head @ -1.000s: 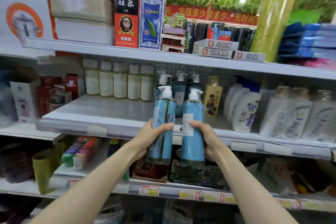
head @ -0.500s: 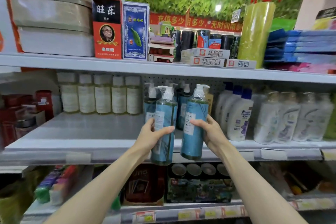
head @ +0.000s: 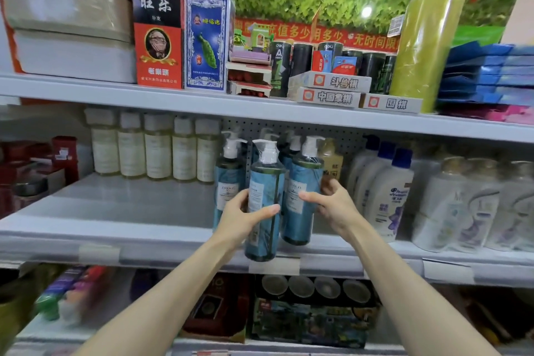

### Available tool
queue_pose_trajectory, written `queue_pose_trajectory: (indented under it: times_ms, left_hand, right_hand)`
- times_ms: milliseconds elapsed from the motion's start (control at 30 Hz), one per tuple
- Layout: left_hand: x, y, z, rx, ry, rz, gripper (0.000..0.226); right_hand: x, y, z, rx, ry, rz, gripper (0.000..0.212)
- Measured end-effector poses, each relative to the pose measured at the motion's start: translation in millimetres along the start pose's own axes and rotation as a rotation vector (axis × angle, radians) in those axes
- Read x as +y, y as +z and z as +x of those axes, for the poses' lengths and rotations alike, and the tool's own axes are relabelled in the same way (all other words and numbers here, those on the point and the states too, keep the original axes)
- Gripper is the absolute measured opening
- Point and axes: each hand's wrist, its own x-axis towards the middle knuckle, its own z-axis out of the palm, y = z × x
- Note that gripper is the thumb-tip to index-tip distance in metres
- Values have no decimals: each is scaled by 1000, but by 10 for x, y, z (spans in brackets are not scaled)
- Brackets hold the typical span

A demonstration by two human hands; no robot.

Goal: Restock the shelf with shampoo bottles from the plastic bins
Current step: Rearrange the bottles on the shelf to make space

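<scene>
My left hand (head: 241,218) grips a blue pump shampoo bottle (head: 264,211), held upright with its base just in front of the middle shelf's front edge (head: 173,251). My right hand (head: 332,205) holds a second blue pump bottle (head: 302,193) whose base is over the shelf near its front. Behind them stand more of the same blue bottles (head: 228,179) in a row on the shelf. No plastic bin is in view.
Pale bottles (head: 157,150) line the shelf's back left, with bare shelf in front of them. White bottles with blue caps (head: 390,196) and clear ones (head: 468,205) stand to the right. The upper shelf (head: 260,108) hangs close above the pump tops.
Both hands have carried their bottles up and forward toward the middle shelf. The right-hand bottle has reached over the shelf's front, and the view has moved closer.
</scene>
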Motion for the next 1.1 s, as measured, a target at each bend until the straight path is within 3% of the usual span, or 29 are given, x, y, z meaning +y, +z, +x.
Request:
queue_pose_trajectory:
  times_ms: [200,267,367,567,767,1100]
  left_hand:
    - [-13,145,193,57,43,14,56]
    - [-33,190,248,67,24,10,58]
    - [-100,244,312,73,19,13,62]
    - [-162,273,397,95,26,25,46]
    - [-200,297,470,95,5,52,49]
    - [-243,249,474,39,-37,79,64]
  right_hand:
    - [42,-133,202,-74,45,-39,83]
    - [74,-185,274,-80,59,-36,75]
    - [114,-211,334,-105,74,-47,44]
    - [235,-243,386,-153,98,9,31]
    - [294,-325,440,-221,85,32,43]
    - [327,-298,389,-204,17,-64,37]
